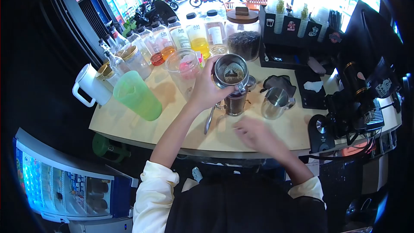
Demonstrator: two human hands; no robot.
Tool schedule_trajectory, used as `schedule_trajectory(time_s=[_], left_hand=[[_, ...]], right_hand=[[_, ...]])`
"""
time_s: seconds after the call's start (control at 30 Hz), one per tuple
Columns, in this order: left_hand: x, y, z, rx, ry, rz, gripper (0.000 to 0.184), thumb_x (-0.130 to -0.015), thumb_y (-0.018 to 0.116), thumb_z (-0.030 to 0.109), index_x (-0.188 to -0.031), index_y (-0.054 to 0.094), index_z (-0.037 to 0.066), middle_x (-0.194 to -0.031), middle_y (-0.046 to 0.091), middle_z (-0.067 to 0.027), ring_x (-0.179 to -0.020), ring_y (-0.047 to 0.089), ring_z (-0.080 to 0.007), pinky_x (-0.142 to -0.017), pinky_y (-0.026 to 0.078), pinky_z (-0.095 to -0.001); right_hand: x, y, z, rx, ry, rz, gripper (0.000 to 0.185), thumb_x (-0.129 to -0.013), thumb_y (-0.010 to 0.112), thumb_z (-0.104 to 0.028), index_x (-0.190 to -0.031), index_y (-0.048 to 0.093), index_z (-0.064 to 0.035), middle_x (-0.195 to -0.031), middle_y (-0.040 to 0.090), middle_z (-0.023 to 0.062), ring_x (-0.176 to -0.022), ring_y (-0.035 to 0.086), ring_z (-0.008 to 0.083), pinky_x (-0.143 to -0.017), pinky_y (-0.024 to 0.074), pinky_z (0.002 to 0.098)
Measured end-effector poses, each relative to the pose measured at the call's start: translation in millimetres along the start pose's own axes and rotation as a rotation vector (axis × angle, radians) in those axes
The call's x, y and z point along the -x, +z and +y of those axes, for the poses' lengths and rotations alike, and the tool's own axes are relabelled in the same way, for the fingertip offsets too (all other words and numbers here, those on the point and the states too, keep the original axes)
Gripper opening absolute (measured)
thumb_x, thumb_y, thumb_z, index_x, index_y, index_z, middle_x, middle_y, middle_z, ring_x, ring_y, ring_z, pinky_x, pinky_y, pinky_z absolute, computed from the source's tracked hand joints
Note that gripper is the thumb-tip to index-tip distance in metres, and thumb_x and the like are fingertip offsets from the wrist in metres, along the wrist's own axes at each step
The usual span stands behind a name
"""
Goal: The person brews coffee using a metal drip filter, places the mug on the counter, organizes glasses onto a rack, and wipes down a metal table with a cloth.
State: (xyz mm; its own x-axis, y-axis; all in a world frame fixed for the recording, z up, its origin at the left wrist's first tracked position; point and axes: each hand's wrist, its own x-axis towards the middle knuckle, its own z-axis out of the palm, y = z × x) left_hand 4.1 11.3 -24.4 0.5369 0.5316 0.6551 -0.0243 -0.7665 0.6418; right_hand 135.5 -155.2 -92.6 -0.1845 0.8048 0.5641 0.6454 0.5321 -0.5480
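Shiny metal cup (221,70), smooth plastic pitcher (140,99), wooden lid (242,16)

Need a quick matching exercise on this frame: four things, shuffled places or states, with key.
1. Left hand
2. Right hand
3. White jug
4. Jar of dark contents

A. Leftmost on the counter
B. Topped with a wooden lid
C. Gripping a steel cup
D. Blurred, with no cup in it

Pairs: 1-C, 2-D, 3-A, 4-B
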Motion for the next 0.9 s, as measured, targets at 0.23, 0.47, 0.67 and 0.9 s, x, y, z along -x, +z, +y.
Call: schedule_trajectory(time_s=[0.23,0.47,0.67,0.9], left_hand=[[4,1,-9,0.069,-0.028,-0.038,0.08,-0.062,0.084,0.01,-0.128,0.04,0.002,-0.116,0.058,-0.0136,-0.111,0.057,-0.0229,-0.098,0.044,-0.0348],[6,-1,-15,0.073,-0.038,-0.053,0.081,-0.062,0.083,0.007,-0.13,0.039,0.002,-0.122,0.054,-0.0126,-0.118,0.053,-0.0211,-0.105,0.04,-0.0341],[3,5,-24,0.042,0.05,0.007,0.08,-0.059,0.084,0.017,-0.126,0.043,0.003,-0.111,0.061,-0.0161,-0.105,0.061,-0.0284,-0.09,0.048,-0.0374],[-2,4,-13,0.073,0.017,0.0,0.079,-0.062,0.082,0.012,-0.128,0.041,0.004,-0.113,0.061,-0.0136,-0.107,0.06,-0.0258,-0.092,0.047,-0.0364]], right_hand=[[-52,90,26,0.591,-0.051,-0.347,0.026,-0.082,0.055,-0.011,-0.108,0.057,-0.0055,-0.09,0.06,0.0094,-0.076,0.067,0.0246,-0.06,0.0544,0.034],[-64,96,50,0.549,-0.314,-0.365,0.025,-0.081,0.055,-0.013,-0.106,0.057,-0.0091,-0.087,0.061,0.0085,-0.075,0.068,0.0242,-0.057,0.0548,0.0344],[-56,73,32,0.392,-0.242,-0.289,0.021,-0.081,0.054,-0.005,-0.102,0.055,-0.0062,-0.081,0.058,0.01,-0.076,0.067,0.0263,-0.06,0.0547,0.0394],[-24,29,-7,-0.109,-0.049,0.123,0.016,-0.086,0.059,-0.002,-0.101,0.056,-0.0023,-0.083,0.061,0.0127,-0.072,0.065,0.0278,-0.061,0.052,0.0376]])
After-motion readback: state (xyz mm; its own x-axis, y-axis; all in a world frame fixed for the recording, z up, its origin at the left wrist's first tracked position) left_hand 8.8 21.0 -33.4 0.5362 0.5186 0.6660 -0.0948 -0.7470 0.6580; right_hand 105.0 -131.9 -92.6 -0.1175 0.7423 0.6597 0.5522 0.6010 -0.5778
